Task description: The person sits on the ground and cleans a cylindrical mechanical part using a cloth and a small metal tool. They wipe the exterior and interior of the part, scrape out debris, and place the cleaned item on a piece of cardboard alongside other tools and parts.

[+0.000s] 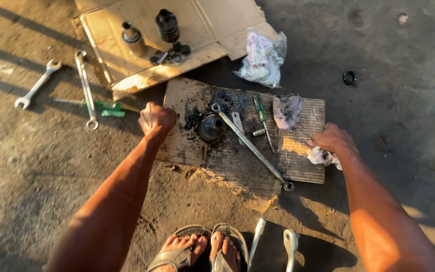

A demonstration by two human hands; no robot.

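Note:
My left hand (156, 119) grips the left edge of a greasy piece of cardboard (227, 153) lying on the dirt. My right hand (331, 139) holds the cardboard's right edge and has a crumpled white rag (322, 156) under its fingers. On the cardboard lie a black greasy cup-shaped part (210, 128), a long metal wrench (251, 147), a green-handled screwdriver (261, 112), a small metal cylinder (259, 132) and a dirty cloth (286, 110).
A second cardboard sheet (207, 20) behind carries a black rubber boot (167, 25), a metal shaft piece (133, 37) and small black parts. Wrenches (85, 88) lie at left, a plastic bag (263, 59) beyond, a black ring (349, 77) at right. My sandalled feet (200, 251) and two tools (290, 247) are near.

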